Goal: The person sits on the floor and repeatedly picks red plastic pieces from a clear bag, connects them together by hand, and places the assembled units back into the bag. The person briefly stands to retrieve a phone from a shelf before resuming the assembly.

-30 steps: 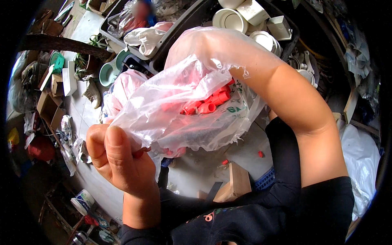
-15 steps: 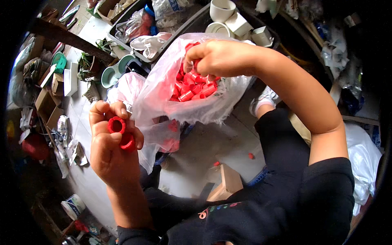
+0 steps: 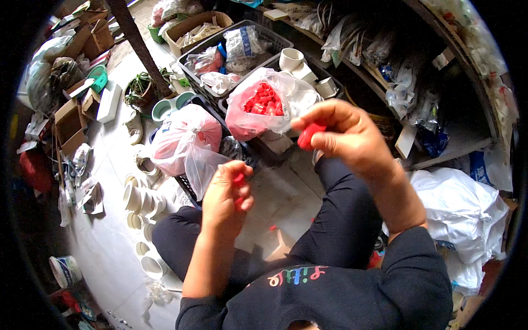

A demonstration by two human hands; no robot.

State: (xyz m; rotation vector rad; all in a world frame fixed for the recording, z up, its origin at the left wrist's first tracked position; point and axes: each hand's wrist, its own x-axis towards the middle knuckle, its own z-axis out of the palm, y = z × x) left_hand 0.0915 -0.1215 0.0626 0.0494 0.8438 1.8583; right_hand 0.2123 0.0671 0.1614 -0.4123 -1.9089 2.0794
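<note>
My left hand (image 3: 228,192) is closed around red plastic pipe fittings, and only bits of red (image 3: 238,180) show between the fingers. To its right and a little higher, my right hand (image 3: 357,137) pinches a red plastic fitting (image 3: 309,136) between thumb and fingers; its exact shape is partly covered. Beyond both hands, an open clear plastic bag (image 3: 237,118) holds many loose red fittings (image 3: 264,102). A tied whitish plastic bag (image 3: 184,142) with pinkish contents sits just beyond my left hand.
White pipe fittings (image 3: 144,199) stand in a row on the floor at left. Black crates (image 3: 269,38) with bags lie at the back, near white pipe pieces (image 3: 290,59). A shelf (image 3: 374,71) and a large white bag (image 3: 456,201) are on the right. A wooden block (image 3: 279,245) lies between my legs.
My right hand has left the open bag with a red fitting and come nearer my left hand. The left hand has turned, hiding the fittings it held in plain sight. The view has shifted.
</note>
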